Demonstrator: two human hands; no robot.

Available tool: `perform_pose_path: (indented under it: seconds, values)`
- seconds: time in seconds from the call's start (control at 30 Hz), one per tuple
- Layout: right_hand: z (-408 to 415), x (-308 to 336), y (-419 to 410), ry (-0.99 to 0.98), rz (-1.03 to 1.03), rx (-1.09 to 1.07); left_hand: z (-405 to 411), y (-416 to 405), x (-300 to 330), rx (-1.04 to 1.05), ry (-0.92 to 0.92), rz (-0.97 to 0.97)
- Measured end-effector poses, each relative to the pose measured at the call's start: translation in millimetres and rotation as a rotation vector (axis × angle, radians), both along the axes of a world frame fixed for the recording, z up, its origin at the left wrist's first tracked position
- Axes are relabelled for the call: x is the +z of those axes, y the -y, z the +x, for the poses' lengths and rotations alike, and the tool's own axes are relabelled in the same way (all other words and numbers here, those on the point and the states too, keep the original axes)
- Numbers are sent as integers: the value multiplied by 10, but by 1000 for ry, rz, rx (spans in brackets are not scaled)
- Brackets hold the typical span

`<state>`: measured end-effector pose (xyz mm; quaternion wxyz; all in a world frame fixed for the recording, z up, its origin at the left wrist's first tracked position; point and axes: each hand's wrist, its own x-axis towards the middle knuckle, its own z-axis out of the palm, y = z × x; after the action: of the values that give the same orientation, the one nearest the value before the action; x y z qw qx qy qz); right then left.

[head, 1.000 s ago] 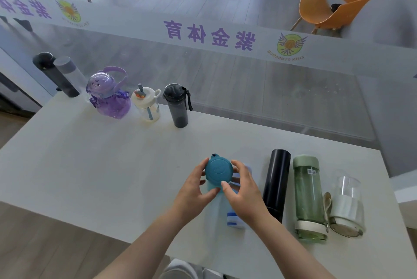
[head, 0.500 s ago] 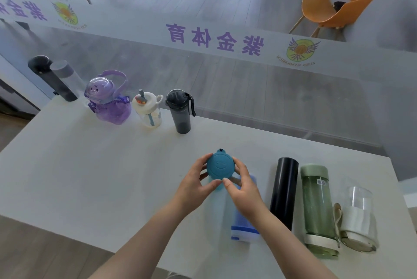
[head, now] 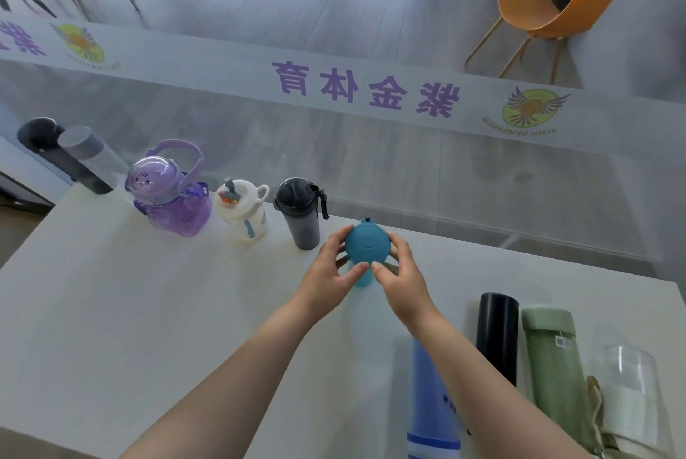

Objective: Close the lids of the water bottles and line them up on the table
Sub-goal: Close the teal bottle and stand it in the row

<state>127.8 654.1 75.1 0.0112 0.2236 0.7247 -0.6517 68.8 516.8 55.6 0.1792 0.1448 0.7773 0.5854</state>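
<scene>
Teal lid (head: 367, 244) sits frame centre, on a pale-blue translucent bottle (head: 362, 277) standing upright on the white table (head: 148, 310). Left hand (head: 326, 274) and right hand (head: 402, 278) both grip the lid rim, fingers curled round it from opposite sides, thumbs meeting at the near edge. Can't tell if the lid is fully seated.

Row along the far table edge, upper left to centre, all upright: black flask (head: 55, 154), grey-capped clear bottle (head: 92, 150) just beside it, purple kids' bottle w/ handle (head: 170, 198), small white bottle w/ straw spout (head: 243, 211), dark grey bottle w/ strap (head: 299, 213). The teal-lid bottle stands just to the right of the dark grey one, close to it but apart.

Lower right of frame, 4 bottles lying on their sides, side by side: blue bottle (head: 432, 403) partly under the right forearm, black tumbler (head: 497, 336), green bottle (head: 553, 358), clear bottle w/ white band (head: 627, 395) at the table edge.

Bkgd: glass partition w/ purple mirrored lettering (head: 365, 89), orange chair (head: 560, 1) upper right.
</scene>
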Motion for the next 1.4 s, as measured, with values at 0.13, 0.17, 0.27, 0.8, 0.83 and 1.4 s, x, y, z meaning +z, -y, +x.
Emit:
perform_pose_path:
  seconds: [0.13, 0.17, 0.27, 0.8, 0.83, 1.4]
  values:
    - [-215, -4, -29, -13, -24, -30, -224, -61, -13, -12, 6, 19]
    - [-260, -5, -36, -14, -28, -34, -271, -72, -18, -12, 6, 21]
    - [-381, -14, -47, -19, -32, -46, -395, -98, -32, -11, 12, 27]
    - [-572, -25, -36, -26, -29, -58, -599, -117, -92, -24, 13, 15]
    - [-569, -25, -38, -23, -24, -57, -600, -117, -97, -26, 12, 1]
    - [599, -40, -401, 99, 149, -72, 119, 171, -203, 147, 36, -166]
